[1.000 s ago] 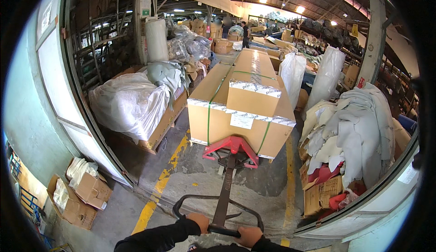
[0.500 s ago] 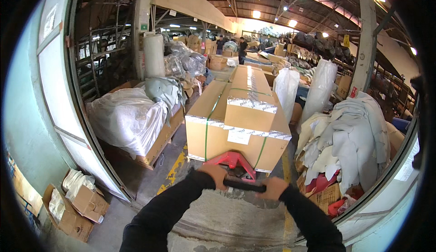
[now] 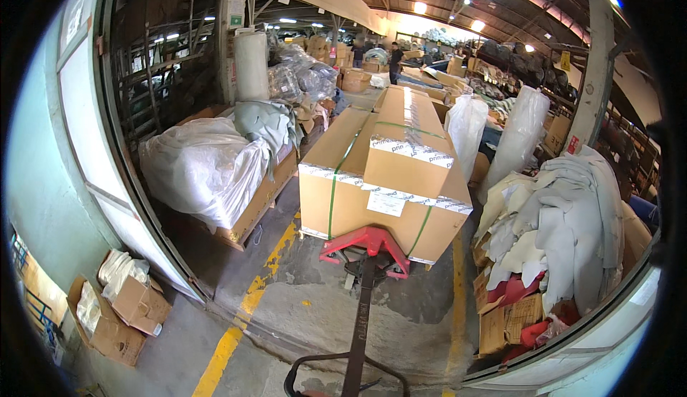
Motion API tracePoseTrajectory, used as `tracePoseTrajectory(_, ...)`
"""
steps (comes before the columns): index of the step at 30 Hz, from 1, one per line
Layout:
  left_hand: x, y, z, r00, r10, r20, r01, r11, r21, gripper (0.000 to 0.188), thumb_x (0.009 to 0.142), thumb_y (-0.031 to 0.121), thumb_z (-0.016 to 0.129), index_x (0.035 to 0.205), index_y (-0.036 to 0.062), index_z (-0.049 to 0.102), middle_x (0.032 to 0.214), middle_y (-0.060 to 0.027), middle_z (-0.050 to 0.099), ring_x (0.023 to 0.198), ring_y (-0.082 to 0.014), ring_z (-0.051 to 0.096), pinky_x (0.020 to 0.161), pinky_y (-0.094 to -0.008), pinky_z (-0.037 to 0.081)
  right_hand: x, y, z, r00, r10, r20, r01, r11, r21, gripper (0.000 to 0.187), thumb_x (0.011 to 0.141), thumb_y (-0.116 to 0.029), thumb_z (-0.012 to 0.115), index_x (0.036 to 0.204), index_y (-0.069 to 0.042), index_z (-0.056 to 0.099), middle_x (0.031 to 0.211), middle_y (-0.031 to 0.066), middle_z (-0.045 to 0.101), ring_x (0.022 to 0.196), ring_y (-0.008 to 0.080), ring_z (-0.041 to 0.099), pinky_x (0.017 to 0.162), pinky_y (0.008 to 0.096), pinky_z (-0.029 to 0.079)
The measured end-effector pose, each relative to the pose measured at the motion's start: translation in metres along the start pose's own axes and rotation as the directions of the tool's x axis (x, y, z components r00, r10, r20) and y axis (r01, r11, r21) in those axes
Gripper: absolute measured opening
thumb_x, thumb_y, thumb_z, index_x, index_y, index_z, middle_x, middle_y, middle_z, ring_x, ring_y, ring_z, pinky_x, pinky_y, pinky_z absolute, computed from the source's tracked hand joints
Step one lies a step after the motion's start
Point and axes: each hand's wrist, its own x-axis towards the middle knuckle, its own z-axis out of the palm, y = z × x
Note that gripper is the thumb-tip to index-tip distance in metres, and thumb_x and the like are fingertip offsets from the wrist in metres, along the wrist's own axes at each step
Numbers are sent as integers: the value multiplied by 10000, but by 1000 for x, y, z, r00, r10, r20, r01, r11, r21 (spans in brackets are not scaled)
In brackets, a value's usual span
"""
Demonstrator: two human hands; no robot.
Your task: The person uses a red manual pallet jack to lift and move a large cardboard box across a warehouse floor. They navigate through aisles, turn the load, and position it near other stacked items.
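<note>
Neither of my hands shows in the head view. A red pallet jack [image 3: 368, 239] stands in front of me, its dark shaft [image 3: 360, 318] running toward me to a looped handle [image 3: 325, 358] cut off by the lower edge. Whatever grips the bottom of that handle is out of sight. Beyond the jack's red body sits a large cardboard box [image 3: 351, 207] with green straps and printed white tape. On top of it lies a longer, narrower cardboard box [image 3: 408, 164], strapped in green too.
At left, a plastic-covered pile [image 3: 207, 172] rests on a pallet beside the sliding door [image 3: 93, 132]. Small open cartons [image 3: 107, 325] stand near the wall. Grey hides [image 3: 572, 218] are heaped at right, near wrapped rolls [image 3: 515, 136]. People [image 3: 396, 61] stand far back.
Both my hands, earlier closed on the pallet jack's handle, have left the picture. The handle has swung down toward me to the lower edge. The boxes appear slightly further right.
</note>
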Motion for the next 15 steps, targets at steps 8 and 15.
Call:
tracePoseTrajectory(8, 17, -42, -158, 962, 250, -109, -223, 951, 215, 850, 602, 831, 662, 877, 32, 758, 848, -233, 698, 829, -385, 698, 719, -521, 536, 3, 44, -197, 958, 24, 285, -66, 988, 139, 663, 745, -690, 686, 1044, -98, 714, 931, 130, 719, 897, 298, 693, 786, 417, 538)
tracePoseTrajectory(15, -46, 24, -344, 635, 361, -683, -134, 922, 363, 750, 626, 759, 702, 912, 65, 708, 870, -145, 696, 828, -336, 701, 688, -453, 564, -19, 18, -376, 946, 4, -324, -83, 969, -231, 555, 782, -641, 647, 942, -110, 688, 684, 176, 667, 664, 364, 683, 624, 455, 550)
